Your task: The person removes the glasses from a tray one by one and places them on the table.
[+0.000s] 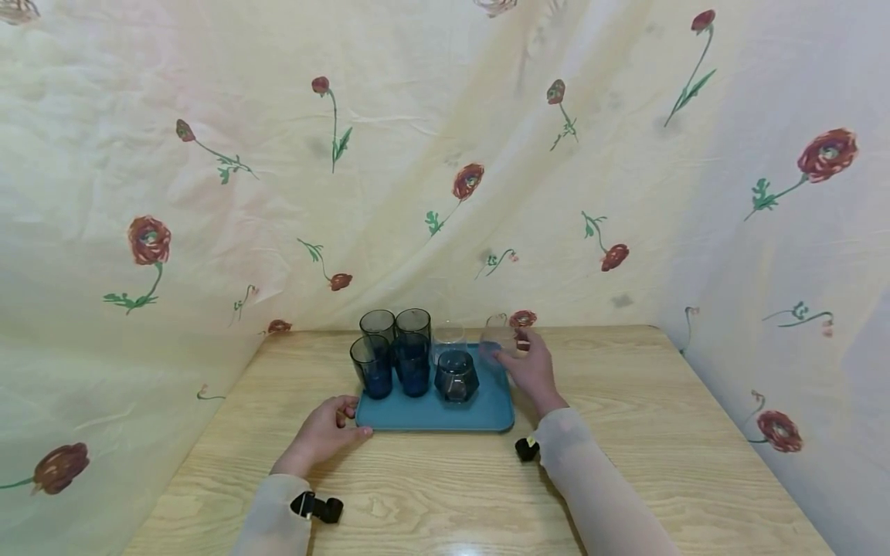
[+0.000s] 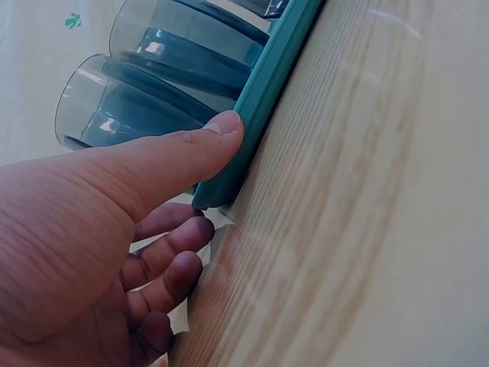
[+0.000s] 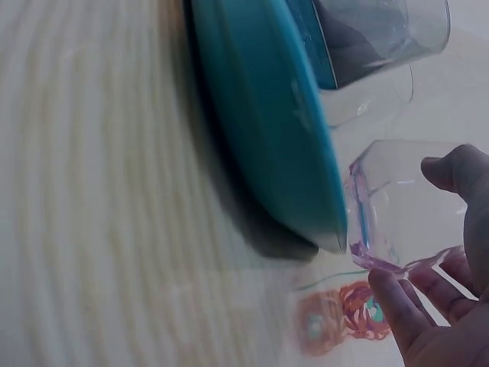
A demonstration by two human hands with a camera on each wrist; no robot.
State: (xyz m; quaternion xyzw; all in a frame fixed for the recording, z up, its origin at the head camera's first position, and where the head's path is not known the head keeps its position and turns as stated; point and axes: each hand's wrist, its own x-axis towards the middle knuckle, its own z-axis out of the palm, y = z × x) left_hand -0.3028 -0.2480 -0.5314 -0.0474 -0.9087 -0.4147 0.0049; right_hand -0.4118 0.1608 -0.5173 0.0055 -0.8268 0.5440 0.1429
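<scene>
Fingers and thumb of my right hand (image 1: 531, 371) grip a clear glass (image 1: 492, 340) over the tray's back right corner; its faceted, pink-tinted base shows in the right wrist view. My left hand (image 1: 327, 432) holds the front left corner of the teal tray (image 1: 445, 421), thumb on the front side and fingers curled by the left side. On the tray, two blue tumblers (image 1: 376, 374) stand at the left front, with two smoky tumblers (image 1: 378, 320) partly hidden behind them. A dark faceted glass (image 1: 456, 380) sits at the middle front, another clear glass (image 1: 448, 340) behind it.
The tray lies on a light wooden table (image 1: 417, 494) near its back edge. A pale cloth (image 1: 389, 193) printed with red flowers hangs behind and along both sides. Each wrist bears a strap with a small black camera (image 1: 328, 510).
</scene>
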